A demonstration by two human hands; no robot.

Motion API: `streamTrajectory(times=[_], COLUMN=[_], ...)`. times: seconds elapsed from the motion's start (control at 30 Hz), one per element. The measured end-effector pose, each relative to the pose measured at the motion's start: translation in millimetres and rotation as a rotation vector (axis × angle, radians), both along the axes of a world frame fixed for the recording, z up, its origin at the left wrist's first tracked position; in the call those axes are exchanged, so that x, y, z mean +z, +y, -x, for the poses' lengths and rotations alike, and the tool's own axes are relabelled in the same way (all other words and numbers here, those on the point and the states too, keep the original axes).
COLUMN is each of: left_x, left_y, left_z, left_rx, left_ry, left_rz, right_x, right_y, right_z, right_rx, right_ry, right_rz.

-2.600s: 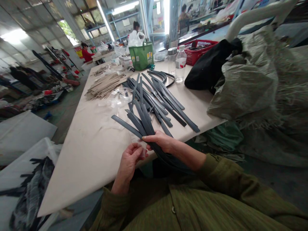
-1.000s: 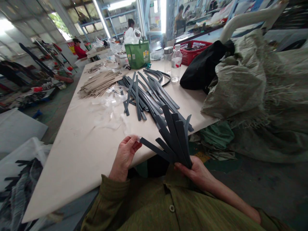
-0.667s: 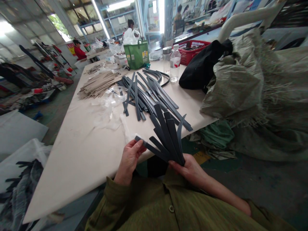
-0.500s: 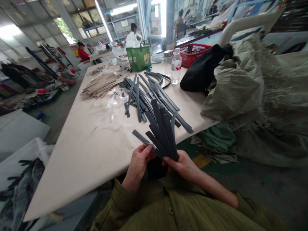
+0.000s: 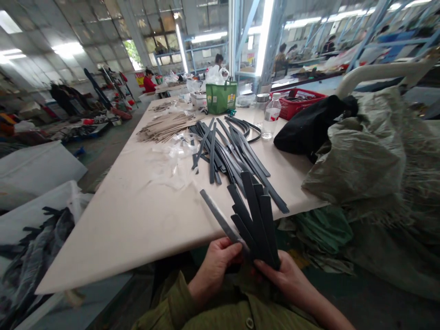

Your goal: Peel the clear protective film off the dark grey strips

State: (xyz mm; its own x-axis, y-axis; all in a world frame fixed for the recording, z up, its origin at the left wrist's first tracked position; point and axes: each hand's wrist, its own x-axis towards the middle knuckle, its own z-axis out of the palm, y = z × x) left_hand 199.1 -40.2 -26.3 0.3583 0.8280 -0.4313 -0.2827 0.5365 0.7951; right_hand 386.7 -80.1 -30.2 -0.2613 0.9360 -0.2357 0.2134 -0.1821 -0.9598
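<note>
Pinching one dark strip [image 5: 219,216]: left hand [image 5: 217,264] | gripping strip bundle [image 5: 257,224]: right hand [image 5: 284,275] | white bin [image 5: 20,221]: dark pieces [image 5: 51,233] inside

Left hand [image 5: 213,267] pinches one dark strip [image 5: 221,220]; right hand [image 5: 288,276] clasps a bundle [image 5: 256,215], fanned out beyond its fingers [image 5: 267,270].

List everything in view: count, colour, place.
Table: one, beige, centre
Held strips: several, black, front centre
Loose strips: many, black, mid-table
Flat pieces: many, tan, rear left
Plastic film: some, clear, beside loose strips
Shopping bag: one, green, far end
Basket: one, red, rear right
Bottles: two, clear, left of basket
Soft bag: one, black, right
Woven sacking: uncountable, greyish, far right
Containers: two, white, left
Co-workers: several, one in red, background
Floor clutter: uncounted, mixed, left background
Shirt: one, olive, bottom
Left hand: one, bare, pinching one held strip
Right hand: one, bare, gripping held strips
</note>
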Motion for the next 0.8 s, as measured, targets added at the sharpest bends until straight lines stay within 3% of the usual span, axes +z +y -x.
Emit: streamTrajectory(times=[0.13, 0.27, 0.4, 0.5, 0.63, 0.73, 0.8], left_x=[-1.6, -8.1, -13.3, -9.9, -5.8, -7.1, -5.3], left_y=[-1, -11, -23, -23, -19, -22, -24], left_z=[0, -6, -15, -13, -6, -9, -11], left_rx=[0.063, -0.045, -0.173, -0.124, -0.063, -0.158, -0.249], left_ry=[0.0, -0.001, -0.004, -0.047, 0.015, 0.04, 0.007], left_rz=[0.004, 0.022, 0.066, 0.01, -0.063, -0.061, -0.056], right_x=[-20.2, -37.7, -31.0, -28.2, -45.1, -52.2, -43.8], right_y=[-24, -40, -31, -33, -54, -59, -50], right_z=[-26, -38, -24, -28, -53, -58, -49], right_rx=[0.074, 0.032, -0.002, 0.021, -0.049, -0.055, -0.02], right_ry=[-0.094, -0.215, -0.173, -0.14, -0.213, -0.243, -0.228], right_rz=[0.01, -0.055, -0.059, -0.056, -0.098, -0.139, -0.188])
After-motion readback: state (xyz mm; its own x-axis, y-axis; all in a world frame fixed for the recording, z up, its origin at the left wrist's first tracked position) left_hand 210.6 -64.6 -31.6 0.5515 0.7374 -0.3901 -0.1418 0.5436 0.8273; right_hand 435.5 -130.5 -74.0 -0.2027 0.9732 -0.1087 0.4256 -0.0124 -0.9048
